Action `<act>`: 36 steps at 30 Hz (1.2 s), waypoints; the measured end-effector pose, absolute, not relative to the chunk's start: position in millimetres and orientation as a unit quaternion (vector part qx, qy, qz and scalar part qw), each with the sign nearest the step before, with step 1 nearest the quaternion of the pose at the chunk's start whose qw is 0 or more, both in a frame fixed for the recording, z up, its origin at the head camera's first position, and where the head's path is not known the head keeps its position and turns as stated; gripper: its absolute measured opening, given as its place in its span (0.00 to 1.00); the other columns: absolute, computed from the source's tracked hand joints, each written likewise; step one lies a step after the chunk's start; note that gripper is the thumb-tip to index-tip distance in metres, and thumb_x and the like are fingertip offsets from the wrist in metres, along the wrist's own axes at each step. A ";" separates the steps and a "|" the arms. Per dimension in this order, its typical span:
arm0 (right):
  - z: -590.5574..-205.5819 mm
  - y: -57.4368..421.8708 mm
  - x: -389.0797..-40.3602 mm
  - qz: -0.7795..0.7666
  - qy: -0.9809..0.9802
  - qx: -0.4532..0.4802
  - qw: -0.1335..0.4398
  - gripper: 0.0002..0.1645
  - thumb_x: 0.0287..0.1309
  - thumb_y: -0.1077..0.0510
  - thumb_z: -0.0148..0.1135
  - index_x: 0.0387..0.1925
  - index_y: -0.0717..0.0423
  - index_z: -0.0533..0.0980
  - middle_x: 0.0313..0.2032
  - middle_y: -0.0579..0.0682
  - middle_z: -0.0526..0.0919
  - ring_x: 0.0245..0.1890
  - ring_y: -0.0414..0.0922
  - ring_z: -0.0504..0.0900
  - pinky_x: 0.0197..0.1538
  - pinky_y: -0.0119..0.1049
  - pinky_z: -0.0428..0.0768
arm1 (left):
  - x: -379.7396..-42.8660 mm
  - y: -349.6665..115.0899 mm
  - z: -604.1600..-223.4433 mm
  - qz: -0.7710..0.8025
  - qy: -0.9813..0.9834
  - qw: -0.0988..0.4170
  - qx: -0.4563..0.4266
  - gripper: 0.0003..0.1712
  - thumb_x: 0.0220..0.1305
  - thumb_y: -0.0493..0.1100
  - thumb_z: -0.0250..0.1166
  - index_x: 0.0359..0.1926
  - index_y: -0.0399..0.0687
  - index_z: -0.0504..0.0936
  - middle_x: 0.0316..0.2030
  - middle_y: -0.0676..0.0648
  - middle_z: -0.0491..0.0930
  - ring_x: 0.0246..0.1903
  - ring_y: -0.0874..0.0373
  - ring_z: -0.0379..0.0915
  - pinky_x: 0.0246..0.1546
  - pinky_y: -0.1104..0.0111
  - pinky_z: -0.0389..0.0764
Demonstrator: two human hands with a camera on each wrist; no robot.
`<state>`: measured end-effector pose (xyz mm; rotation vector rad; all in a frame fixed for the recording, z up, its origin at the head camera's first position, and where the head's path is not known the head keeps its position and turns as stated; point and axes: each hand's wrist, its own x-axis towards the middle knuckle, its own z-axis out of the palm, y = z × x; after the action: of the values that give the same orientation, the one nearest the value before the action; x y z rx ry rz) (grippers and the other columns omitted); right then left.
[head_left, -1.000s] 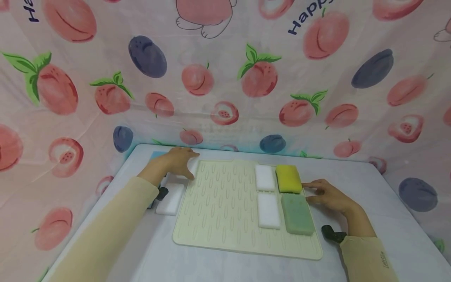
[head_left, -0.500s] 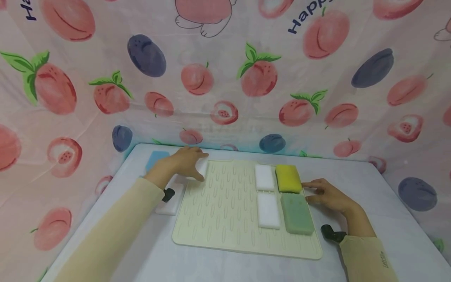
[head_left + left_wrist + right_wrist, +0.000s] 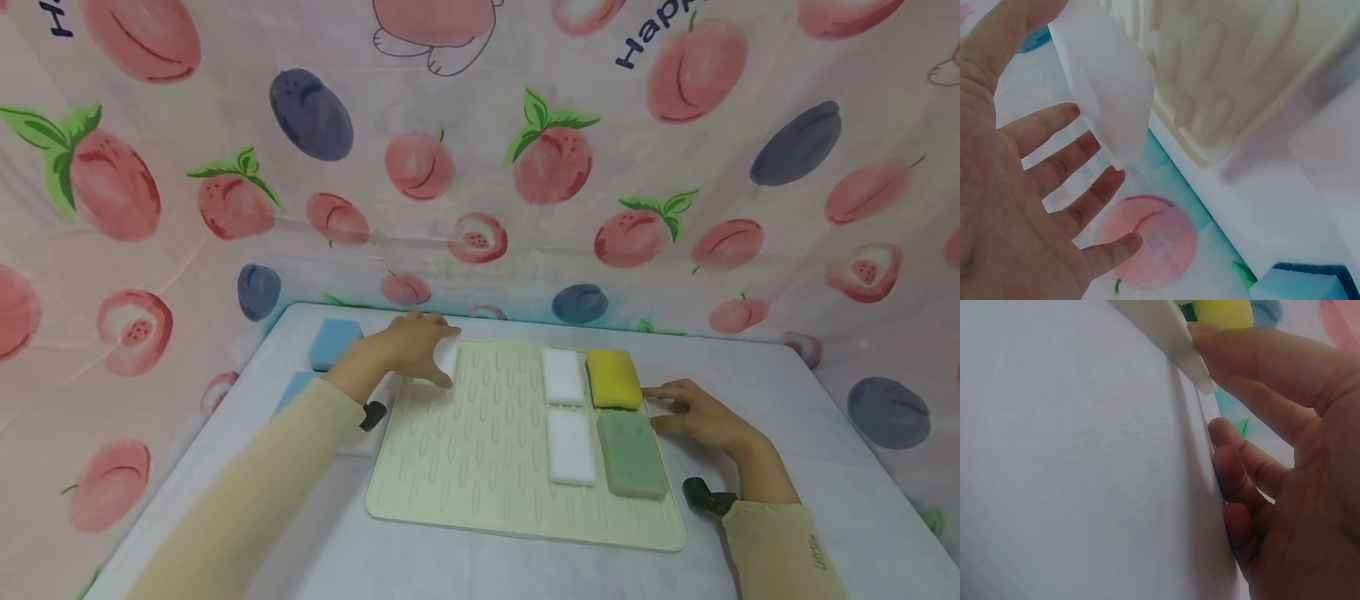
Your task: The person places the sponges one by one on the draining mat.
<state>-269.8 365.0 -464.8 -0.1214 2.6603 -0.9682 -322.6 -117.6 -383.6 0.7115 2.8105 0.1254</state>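
Note:
My left hand (image 3: 415, 348) holds a white sponge block (image 3: 448, 357) over the left back part of a cream ridged mat (image 3: 480, 467). In the left wrist view, the thumb and spread fingers grip this white block (image 3: 1110, 81) at its sides. My right hand (image 3: 701, 418) rests at the mat's right edge, index fingertip and thumb apart and touching it. The right wrist view shows the other fingers loosely bent beside the mat edge (image 3: 1169, 334). On the mat's right side lie two white sponge blocks (image 3: 562, 377), a yellow sponge (image 3: 614, 379) and a green sponge (image 3: 633, 456).
Left of the mat lie two blue sponges (image 3: 335, 343), one partly behind the left sleeve. Another white block (image 3: 356, 445) is mostly covered by that sleeve. A fruit-patterned cloth (image 3: 480, 150) hangs behind the white table (image 3: 720, 362).
My left hand has moved right with the white sponge block, from the mat's left edge to over the mat. The blue sponges have come into sight. The right hand stays at the edge.

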 end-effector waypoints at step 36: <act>-465.7 365.2 -270.0 -0.348 0.924 -0.041 0.156 0.40 0.59 0.46 0.74 0.71 0.52 0.74 0.67 0.62 0.66 0.63 0.62 0.66 0.65 0.66 0.71 | -323.5 -59.9 -397.9 0.030 0.959 0.108 0.259 0.56 0.53 0.71 0.75 0.79 0.58 0.65 0.73 0.48 0.67 0.67 0.43 0.62 0.65 0.44 0.70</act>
<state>-270.0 365.2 -465.7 -0.1165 2.6456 -0.9960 -323.5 -59.9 -397.9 0.7617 2.8221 0.0880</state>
